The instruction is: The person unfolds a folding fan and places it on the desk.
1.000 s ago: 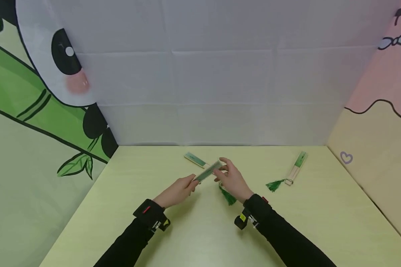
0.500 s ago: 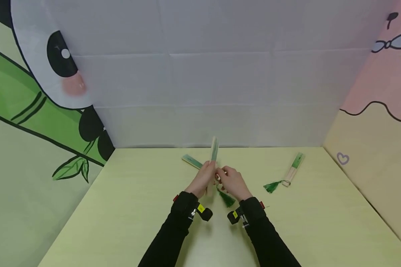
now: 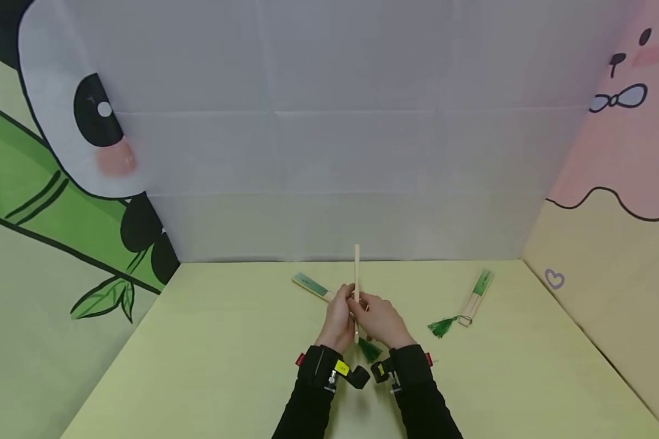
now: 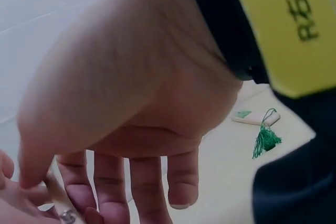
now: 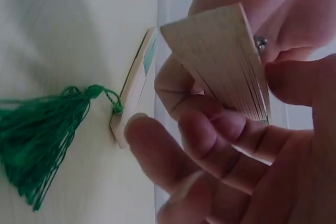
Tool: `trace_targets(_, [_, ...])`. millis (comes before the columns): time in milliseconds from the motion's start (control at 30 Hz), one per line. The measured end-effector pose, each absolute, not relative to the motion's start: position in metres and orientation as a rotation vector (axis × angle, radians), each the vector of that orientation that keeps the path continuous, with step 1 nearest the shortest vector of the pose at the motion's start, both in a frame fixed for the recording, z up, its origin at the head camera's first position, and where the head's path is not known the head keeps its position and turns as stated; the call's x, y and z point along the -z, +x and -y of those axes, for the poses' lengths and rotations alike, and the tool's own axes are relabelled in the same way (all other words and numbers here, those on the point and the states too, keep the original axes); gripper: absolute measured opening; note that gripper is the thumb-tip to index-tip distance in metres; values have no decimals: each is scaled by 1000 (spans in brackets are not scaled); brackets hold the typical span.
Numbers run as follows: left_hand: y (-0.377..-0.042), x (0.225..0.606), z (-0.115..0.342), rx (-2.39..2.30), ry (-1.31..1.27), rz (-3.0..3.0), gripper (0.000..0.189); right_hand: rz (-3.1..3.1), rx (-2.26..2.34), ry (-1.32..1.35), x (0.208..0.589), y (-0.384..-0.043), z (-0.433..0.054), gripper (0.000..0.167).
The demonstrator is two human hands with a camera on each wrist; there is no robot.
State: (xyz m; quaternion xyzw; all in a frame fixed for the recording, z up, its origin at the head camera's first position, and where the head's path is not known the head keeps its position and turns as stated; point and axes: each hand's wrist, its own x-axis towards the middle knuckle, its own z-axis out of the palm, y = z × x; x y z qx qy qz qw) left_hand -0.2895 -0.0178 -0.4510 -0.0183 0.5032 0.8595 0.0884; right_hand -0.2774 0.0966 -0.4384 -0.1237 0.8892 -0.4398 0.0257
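2 hands (image 3: 336,320) (image 3: 384,320) grip folded fan (image 3: 357,268) — 2nd fan (image 3: 313,286), behind hands, partly hidden.

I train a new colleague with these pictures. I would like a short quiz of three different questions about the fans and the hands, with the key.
1. Multiple choice. Which colour is the tassel of the right-side fan on the table?
A) red
B) green
C) yellow

2. True or false? The left hand and the right hand both touch the held fan.

3. Fill in the number. Besides the held fan, ___ folded fans lie on the table.

Key: 1. B. 2. True. 3. Two: the right-side fan and the second fan, which the left hand partly hides in the head view.
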Motion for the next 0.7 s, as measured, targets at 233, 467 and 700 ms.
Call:
trace_targets(233, [-293,461,20,-2517,2,-1572,39,-2682,1504,-400,431,-277,-107,33])
trace_targets(467, [-293,477,27,-2442,24,-1655,29,-2524,1686,-428,437,-278,-109,37])
trace_targets(700, [-292,477,32,-2475,11,-1643,31,-2383,1855,-335,437,-279,-108,33])
